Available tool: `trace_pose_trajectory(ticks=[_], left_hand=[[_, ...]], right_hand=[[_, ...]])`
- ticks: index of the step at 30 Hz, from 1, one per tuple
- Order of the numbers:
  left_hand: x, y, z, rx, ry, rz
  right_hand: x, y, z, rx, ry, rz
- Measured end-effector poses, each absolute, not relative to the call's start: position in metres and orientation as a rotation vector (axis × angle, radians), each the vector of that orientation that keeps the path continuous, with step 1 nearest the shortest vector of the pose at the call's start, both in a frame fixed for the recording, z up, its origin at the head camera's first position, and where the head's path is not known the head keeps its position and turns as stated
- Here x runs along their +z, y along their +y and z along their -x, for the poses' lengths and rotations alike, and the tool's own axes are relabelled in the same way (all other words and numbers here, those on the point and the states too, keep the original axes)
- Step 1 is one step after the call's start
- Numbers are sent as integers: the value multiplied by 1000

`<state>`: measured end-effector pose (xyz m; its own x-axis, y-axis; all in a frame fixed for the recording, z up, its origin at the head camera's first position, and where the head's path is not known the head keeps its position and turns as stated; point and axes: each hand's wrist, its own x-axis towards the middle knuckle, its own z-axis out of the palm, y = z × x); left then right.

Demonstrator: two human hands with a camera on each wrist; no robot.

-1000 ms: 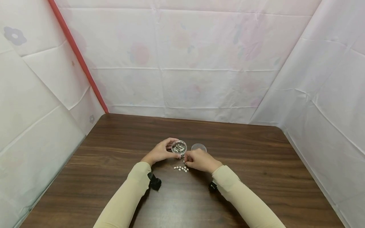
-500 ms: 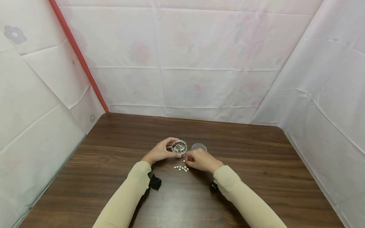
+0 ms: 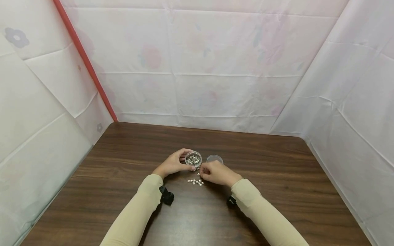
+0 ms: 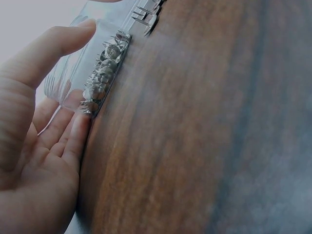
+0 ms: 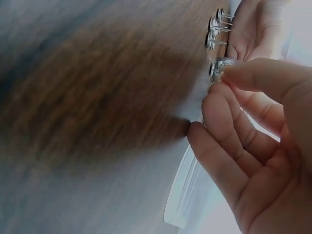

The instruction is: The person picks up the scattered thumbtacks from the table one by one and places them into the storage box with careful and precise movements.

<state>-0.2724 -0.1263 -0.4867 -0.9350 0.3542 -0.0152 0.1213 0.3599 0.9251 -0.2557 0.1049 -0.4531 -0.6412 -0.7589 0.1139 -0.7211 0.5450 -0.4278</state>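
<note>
My left hand [image 3: 173, 163] grips a clear round plastic container [image 3: 193, 153], thumb at the near side and fingers round the far side. Many silver thumbtacks [image 4: 105, 73] lie in it, along its lower wall in the left wrist view. My right hand [image 3: 218, 173] is just right of the container, thumb and index finger pinched together at a silver thumbtack [image 5: 222, 64], partly hidden by the fingertips. A single thumbtack [image 3: 198, 174] lies beside those fingertips in the head view. Closer to me, several loose thumbtacks [image 3: 194, 181] lie on the table, pins up.
A clear round lid [image 3: 215, 157] lies behind my right hand, partly hidden by it. The brown wooden table [image 3: 261, 160] is bounded by pale patterned cloth [image 3: 191, 61] at the back and sides. A red strip [image 3: 83, 56] runs up the left corner.
My right hand has shifted very slightly to the right. The left hand, the container and the loose thumbtacks stay where they were.
</note>
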Motion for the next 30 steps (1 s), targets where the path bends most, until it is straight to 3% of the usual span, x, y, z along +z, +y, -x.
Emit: trace_pose_trajectory(ticks=[30], left_hand=[[-487,-126,273,1614,2416,-430]], right_hand=[[-435,99,264,-803,2838,1171]])
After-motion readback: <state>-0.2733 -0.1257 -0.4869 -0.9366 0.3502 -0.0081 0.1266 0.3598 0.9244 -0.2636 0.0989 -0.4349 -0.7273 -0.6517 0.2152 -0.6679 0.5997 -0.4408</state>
